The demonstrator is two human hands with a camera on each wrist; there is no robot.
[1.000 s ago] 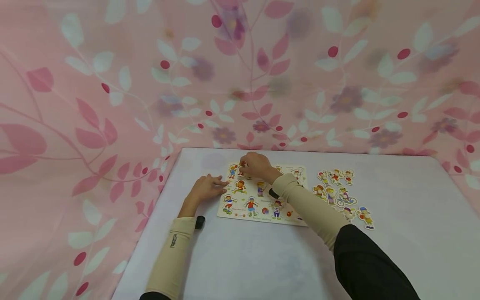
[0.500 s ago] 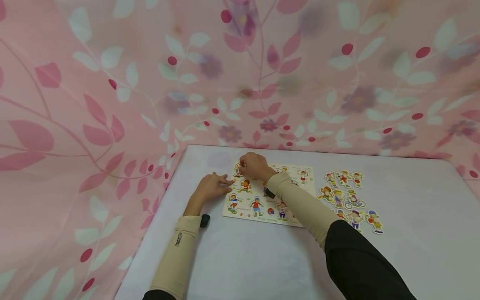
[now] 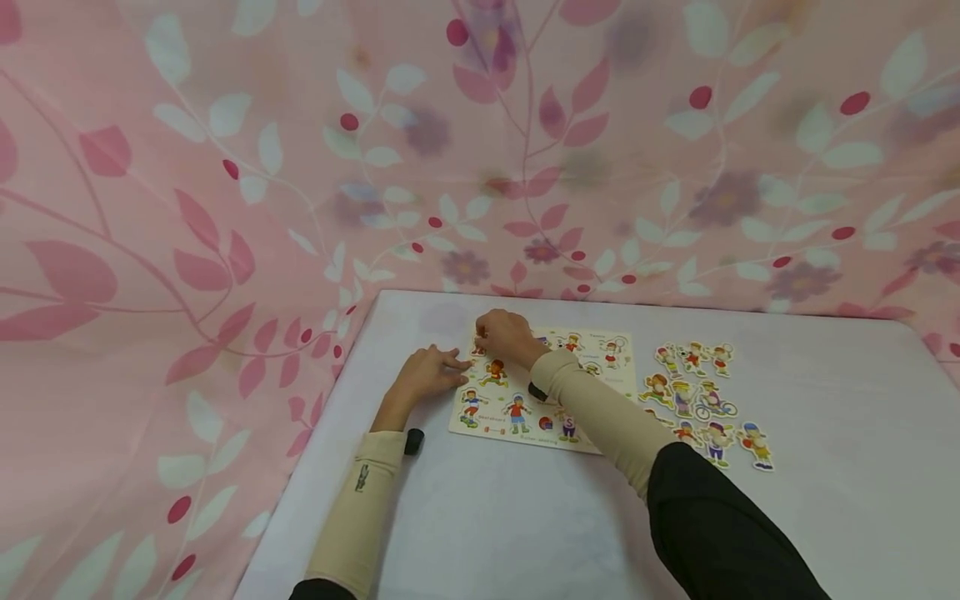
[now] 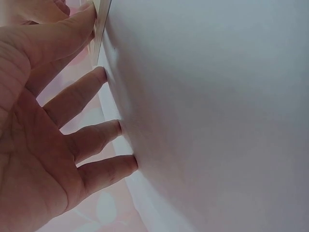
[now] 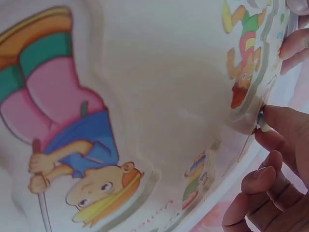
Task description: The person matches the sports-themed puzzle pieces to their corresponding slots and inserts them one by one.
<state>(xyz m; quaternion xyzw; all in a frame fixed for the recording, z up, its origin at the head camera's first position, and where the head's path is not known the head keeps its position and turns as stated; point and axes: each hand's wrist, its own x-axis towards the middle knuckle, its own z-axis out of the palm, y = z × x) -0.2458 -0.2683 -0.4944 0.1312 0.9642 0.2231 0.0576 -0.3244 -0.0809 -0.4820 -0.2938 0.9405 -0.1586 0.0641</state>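
Note:
A cream puzzle board printed with sporty cartoon children lies on the white table. My right hand is over its far left corner. In the right wrist view, thumb and forefinger pinch a small puzzle piece, mostly hidden by the fingertips, close over the board's surface. Beside the board's left edge is my left hand. Its fingers are spread and fairly straight in the left wrist view, with the thumb and forefinger on the board's edge and the other fingertips on the table.
Several loose cutout figure pieces lie in a cluster right of the board, partly behind the right forearm. A pink floral cloth hangs behind the table and along its left side.
My right hand has shifted slightly left over the board's far left corner. The left hand stays at the board's edge. The whole head view has drifted a little, with the scene moving right.

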